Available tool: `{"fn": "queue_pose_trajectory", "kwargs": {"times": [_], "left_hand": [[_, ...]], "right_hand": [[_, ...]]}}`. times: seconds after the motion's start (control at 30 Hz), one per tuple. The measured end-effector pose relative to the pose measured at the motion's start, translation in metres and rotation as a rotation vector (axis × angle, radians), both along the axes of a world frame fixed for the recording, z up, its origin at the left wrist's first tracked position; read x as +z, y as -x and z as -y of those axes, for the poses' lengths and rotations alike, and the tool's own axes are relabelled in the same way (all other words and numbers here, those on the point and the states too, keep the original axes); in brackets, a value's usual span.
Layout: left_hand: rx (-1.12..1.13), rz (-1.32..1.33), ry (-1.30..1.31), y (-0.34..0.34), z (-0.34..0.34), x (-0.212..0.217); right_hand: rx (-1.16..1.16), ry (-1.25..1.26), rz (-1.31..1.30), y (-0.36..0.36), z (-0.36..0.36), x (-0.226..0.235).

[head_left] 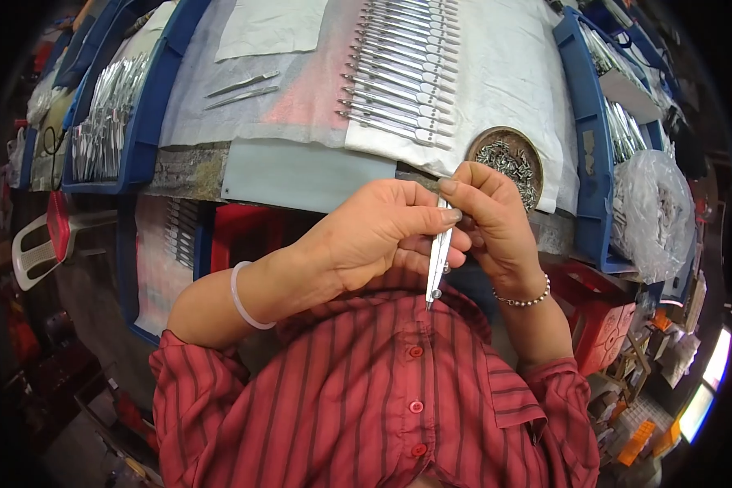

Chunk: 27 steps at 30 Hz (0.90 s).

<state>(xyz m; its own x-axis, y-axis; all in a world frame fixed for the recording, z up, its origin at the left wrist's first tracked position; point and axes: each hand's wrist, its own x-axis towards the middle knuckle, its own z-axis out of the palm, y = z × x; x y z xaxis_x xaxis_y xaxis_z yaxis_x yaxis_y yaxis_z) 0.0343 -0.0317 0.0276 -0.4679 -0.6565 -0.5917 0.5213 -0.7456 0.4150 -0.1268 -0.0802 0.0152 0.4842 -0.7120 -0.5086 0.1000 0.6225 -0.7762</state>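
The slim metal compass [438,256] hung point-down between both hands, over the person's lap and just short of the counter [301,175]. A loosened pinch could have dropped it into the striped shirt [366,390], and its sharp tip might have pricked a finger. The left hand [374,236] had its grip closed around the upper leg; the right hand [492,215] pinched the top (probably at the hinge, though the fingers hid it). A dish of small metal parts [508,163] sat nearby.

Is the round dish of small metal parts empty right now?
No, the round dish by the right hand holds a heap of small metal parts.
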Motion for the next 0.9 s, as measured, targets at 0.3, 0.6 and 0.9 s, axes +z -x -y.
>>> {"fn": "queue_pose_trajectory", "kwargs": {"times": [0.3,0.6,0.9], "left_hand": [[-0.044,0.214,0.25,0.017,-0.004,0.012],[0.025,-0.38,-0.07,0.057,-0.013,-0.011],[-0.136,-0.318,0.157,0.058,-0.013,-0.008]], "right_hand": [[-0.11,0.101,0.111,0.013,-0.019,0.015],[-0.101,0.326,0.104,0.052,-0.034,0.026],[0.099,1.025,0.142,0.171,-0.029,0.11]]}}
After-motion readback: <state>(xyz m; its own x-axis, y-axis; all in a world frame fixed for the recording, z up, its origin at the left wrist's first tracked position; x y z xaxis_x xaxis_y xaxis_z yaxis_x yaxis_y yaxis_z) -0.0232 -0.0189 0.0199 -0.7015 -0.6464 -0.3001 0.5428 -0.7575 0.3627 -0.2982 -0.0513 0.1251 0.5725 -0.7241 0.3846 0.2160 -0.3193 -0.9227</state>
